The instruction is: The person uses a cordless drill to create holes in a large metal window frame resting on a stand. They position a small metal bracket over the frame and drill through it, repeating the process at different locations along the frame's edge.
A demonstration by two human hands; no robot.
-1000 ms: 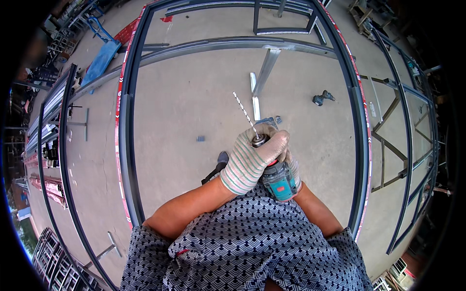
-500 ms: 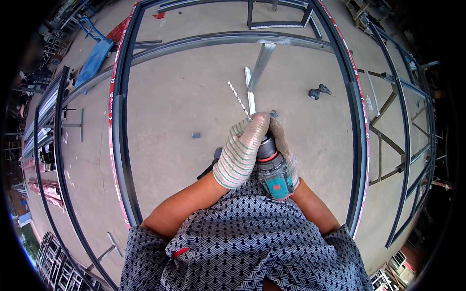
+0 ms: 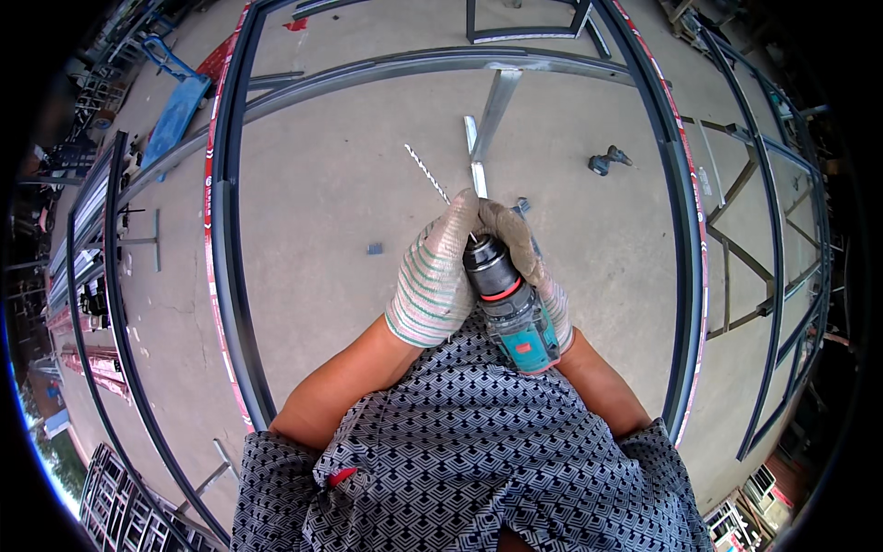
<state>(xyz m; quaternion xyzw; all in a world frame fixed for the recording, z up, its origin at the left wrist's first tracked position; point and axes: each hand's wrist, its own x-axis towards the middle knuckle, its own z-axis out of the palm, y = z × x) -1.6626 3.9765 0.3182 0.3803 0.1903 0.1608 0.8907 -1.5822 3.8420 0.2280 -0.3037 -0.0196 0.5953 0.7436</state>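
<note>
I hold a teal and black cordless drill (image 3: 515, 308) close to my chest, its long twist bit (image 3: 430, 175) pointing up and away to the left. My left hand (image 3: 434, 273), in a white glove with green stripes, wraps around the drill's black chuck. My right hand (image 3: 532, 267), in a worn grey glove, grips the drill body from the right side and is partly hidden behind the tool. Both forearms come up from my patterned shirt.
A large dark metal frame (image 3: 232, 276) with red-and-white film lies on the concrete floor around me. A short metal profile (image 3: 497, 101) lies ahead. Another drill (image 3: 607, 161) lies on the floor at right. More frames (image 3: 763, 276) stack right; a blue trolley (image 3: 175, 115) stands far left.
The drill and both hands have come slightly closer to my chest. My left hand has shifted along the chuck, and the bit tilts a little more to the left.
</note>
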